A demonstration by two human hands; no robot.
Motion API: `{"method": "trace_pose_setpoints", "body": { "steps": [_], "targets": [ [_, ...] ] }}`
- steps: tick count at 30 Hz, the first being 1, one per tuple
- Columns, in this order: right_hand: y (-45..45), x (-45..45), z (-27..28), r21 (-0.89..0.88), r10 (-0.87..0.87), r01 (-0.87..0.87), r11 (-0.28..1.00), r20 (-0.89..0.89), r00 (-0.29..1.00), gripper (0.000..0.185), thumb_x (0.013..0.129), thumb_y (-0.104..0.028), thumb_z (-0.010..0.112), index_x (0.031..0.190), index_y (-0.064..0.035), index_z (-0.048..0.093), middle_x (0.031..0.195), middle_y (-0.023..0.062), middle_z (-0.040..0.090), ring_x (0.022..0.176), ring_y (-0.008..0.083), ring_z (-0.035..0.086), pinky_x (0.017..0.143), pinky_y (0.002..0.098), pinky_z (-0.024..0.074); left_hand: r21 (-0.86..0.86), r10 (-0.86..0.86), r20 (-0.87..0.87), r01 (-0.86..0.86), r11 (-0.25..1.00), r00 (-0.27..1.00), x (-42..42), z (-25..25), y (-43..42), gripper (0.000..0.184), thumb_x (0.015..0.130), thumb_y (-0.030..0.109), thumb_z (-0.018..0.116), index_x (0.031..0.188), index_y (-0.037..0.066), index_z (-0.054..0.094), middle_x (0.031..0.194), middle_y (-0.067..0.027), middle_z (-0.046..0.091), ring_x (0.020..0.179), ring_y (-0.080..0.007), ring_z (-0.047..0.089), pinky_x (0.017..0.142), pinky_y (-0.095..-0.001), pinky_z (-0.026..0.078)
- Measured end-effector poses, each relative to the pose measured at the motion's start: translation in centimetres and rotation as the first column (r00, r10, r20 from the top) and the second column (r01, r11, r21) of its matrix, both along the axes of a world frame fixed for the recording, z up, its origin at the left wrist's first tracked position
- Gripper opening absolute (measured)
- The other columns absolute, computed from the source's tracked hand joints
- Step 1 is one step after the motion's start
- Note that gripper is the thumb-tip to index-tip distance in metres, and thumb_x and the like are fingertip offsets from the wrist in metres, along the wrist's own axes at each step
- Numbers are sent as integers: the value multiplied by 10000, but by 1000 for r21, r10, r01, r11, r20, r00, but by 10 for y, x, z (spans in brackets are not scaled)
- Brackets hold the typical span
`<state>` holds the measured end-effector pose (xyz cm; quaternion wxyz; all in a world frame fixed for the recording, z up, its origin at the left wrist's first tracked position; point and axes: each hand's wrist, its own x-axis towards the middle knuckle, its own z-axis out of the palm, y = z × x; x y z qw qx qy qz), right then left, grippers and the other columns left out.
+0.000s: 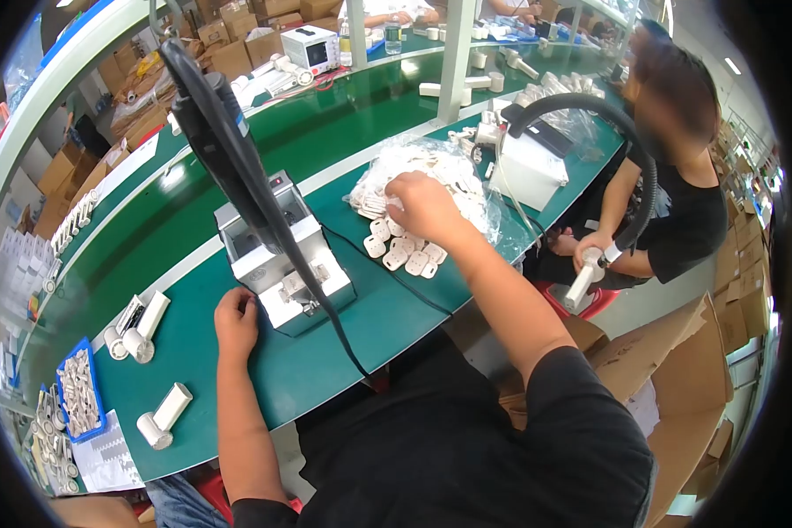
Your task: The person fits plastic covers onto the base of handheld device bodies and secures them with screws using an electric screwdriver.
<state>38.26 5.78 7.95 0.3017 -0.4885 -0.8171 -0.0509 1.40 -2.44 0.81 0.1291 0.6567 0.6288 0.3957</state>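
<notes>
My right hand (424,209) reaches over a clear plastic bag (493,216) heaped with small white parts. Its fingers curl down into the heap; whether they hold a part is hidden. Several flat white pieces (396,258) lie spilled on the green table just below it. My left hand (237,319) rests on the table with curled fingers, left of a white and grey machine (299,295) with a metal fixture. Nothing can be made out in that hand. A black tool (211,123) and its cable hang in front of the machine.
White hammer-shaped parts (164,416) lie at the left, beside a blue tray (81,392) of small pieces. A white box (530,167) stands right of the bag. A seated co-worker (678,194) holds a white part. An open carton (669,378) is at the lower right.
</notes>
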Motion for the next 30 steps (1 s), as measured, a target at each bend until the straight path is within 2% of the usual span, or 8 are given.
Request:
{"method": "trace_pose_setpoints", "body": {
  "steps": [1, 4, 7, 10, 13, 17, 20, 30],
  "targets": [
    [3, 6, -5, -15, -63, 64, 998, 50, 997, 212, 754, -201, 688, 920, -73, 656, 927, 104, 629, 911, 296, 595, 782, 421, 491, -1, -2, 3, 2, 1000, 1000, 0, -1, 1, 67, 791, 2, 599, 857, -10, 606, 751, -125, 600, 630, -226, 563, 613, -323, 461],
    [1, 5, -20, 34, -19, 17, 999, 73, 997, 289, 766, -259, 699, 989, -78, 666, 1095, 118, 609, 1067, 290, 555, 903, 442, 440, -10, 0, -31, 0, 1000, 1000, 2, 5, -1, 64, 788, 9, 600, 850, -7, 606, 747, -127, 595, 634, -230, 563, 616, -326, 461],
    [3, -3, -33, -34, -5, 9, 999, 127, 992, 382, 793, -295, 684, 1099, -71, 634, 1259, 125, 540, 1210, 281, 478, 1008, 467, 357, 9, 2, -22, -1, 1000, 1000, 1, 4, -1, 57, 790, 22, 603, 841, -5, 605, 745, -126, 594, 632, -227, 565, 615, -328, 461],
    [16, -9, -43, -26, -7, 11, 1000, 139, 990, 461, 833, -307, 648, 1208, -52, 565, 1332, 131, 490, 1299, 281, 408, 1063, 478, 306, 3, 8, -9, -8, 1000, 1000, 3, 6, -2, 58, 790, 29, 606, 837, -4, 603, 736, -124, 590, 625, -224, 560, 608, -328, 458],
    [29, -16, -49, -49, -72, 86, 995, 236, 969, 544, 868, -330, 609, 1313, -49, 472, 1412, 117, 420, 1344, 269, 357, 1096, 503, 255, 27, 3, 2, -3, 1000, 1000, 0, -2, 2, 54, 790, 25, 608, 834, -6, 601, 719, -119, 581, 608, -215, 544, 598, -321, 451],
    [37, -24, -45, -91, -64, 94, 991, 287, 956, 587, 905, -368, 549, 1379, -60, 395, 1457, 112, 369, 1377, 265, 310, 1109, 523, 217, 1, 10, 52, -10, 1000, 999, -1, -5, 3, 50, 793, 20, 610, 831, -10, 598, 704, -115, 568, 591, -202, 523, 588, -314, 442],
    [41, -23, -44, -113, -61, 96, 989, 282, 958, 578, 909, -369, 542, 1387, -77, 397, 1461, 112, 365, 1378, 262, 311, 1110, 523, 216, -23, 20, 48, -19, 1000, 999, -1, -1, 2, 50, 795, 16, 611, 835, -11, 598, 701, -113, 565, 588, -196, 520, 585, -311, 439],
    [20, 14, -35, -82, -78, 103, 991, 268, 960, 393, 907, -253, 554, 1259, -77, 545, 1447, 128, 383, 1365, 275, 332, 1102, 504, 258, -20, 9, -3, -9, 1000, 1000, 4, 7, -2, 56, 796, 0, 605, 850, -14, 608, 717, -112, 582, 611, -191, 542, 599, -310, 451]
  ]
}}
